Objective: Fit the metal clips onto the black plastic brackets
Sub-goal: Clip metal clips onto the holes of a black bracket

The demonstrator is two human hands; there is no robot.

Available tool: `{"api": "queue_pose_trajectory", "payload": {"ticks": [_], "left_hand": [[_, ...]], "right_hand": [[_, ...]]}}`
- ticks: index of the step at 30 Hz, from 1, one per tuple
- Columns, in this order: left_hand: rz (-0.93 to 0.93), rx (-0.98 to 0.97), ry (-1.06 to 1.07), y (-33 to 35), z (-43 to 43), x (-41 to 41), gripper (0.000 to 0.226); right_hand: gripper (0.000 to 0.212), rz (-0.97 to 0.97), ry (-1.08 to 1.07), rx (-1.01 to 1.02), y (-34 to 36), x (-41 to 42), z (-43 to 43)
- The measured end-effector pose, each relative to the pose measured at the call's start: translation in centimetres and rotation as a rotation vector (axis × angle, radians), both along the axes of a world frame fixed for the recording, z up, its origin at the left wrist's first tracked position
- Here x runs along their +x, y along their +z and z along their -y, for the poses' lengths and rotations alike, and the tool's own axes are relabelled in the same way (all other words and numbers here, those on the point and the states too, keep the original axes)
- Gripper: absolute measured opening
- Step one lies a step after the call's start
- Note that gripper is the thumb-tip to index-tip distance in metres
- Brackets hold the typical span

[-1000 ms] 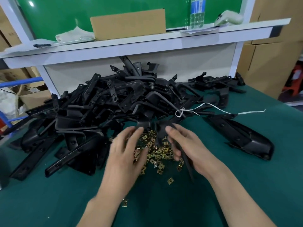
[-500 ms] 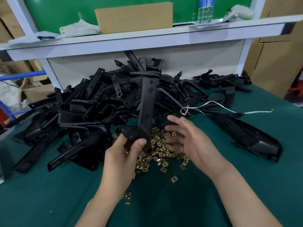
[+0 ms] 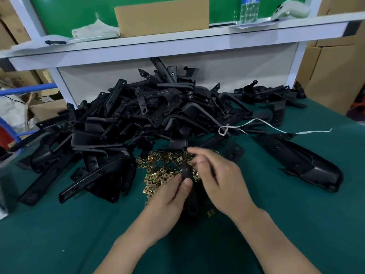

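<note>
The bracket (image 3: pixel 187 171), a matte black strip at frame centre, is largely hidden between the hands; the left hand (image 3: pixel 167 204) pinches it under the thumb. The right hand (image 3: pixel 221 180) is blurred beside its upper end, so its grip cannot be told. Brassy square clips (image 3: pixel 157 175) lie just left, below a black heap (image 3: pixel 138 119).

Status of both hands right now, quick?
Left hand: grips a black plastic bracket, thumb pressed on it.
Right hand: over the pile of small brass-coloured metal clips, blurred; cannot tell if it holds one.
</note>
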State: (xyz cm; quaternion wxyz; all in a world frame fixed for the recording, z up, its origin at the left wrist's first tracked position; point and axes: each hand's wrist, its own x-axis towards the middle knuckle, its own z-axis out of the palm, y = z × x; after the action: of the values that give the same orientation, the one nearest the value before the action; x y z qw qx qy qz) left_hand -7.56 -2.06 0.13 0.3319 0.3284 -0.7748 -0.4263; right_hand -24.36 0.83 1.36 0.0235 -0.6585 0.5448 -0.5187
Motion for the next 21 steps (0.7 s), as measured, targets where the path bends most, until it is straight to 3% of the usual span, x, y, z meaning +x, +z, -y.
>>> {"api": "queue_pose_trajectory", "payload": {"ticks": [2, 7, 11, 15, 17, 19, 21], "left_hand": [[0.049, -0.054, 0.008, -0.1, 0.0, 0.0, 0.02], [0.08, -0.124, 0.008, -0.4, 0.0, 0.1, 0.023], [0.082, -0.147, 0.012, -0.5, 0.0, 0.1, 0.022], [0.116, -0.195, 0.036, -0.9, 0.4, 0.2, 0.042], [0.11, -0.198, 0.043, -0.9, 0.5, 0.3, 0.041], [0.111, -0.213, 0.055, -1.0, 0.5, 0.3, 0.037], [0.129, -0.215, 0.07, -1.1, 0.5, 0.3, 0.039]], "right_hand": [[0.034, -0.082, 0.008, 0.084, -0.7, 0.4, 0.1], [0.036, -0.052, 0.064, 0.23, -0.8, 0.1, 0.1], [0.032, 0.072, 0.164, 0.293, -0.5, 0.3, 0.2], [0.027, 0.214, 0.223, 0.312, 0.1, -0.3, 0.2], [0.029, 0.129, 0.152, 0.287, 0.1, -0.5, 0.1], [0.031, -0.028, -0.054, 0.122, 0.0, -1.1, 0.3], [0.032, 0.097, -0.256, 0.0, 0.0, -2.4, 0.7]]}}
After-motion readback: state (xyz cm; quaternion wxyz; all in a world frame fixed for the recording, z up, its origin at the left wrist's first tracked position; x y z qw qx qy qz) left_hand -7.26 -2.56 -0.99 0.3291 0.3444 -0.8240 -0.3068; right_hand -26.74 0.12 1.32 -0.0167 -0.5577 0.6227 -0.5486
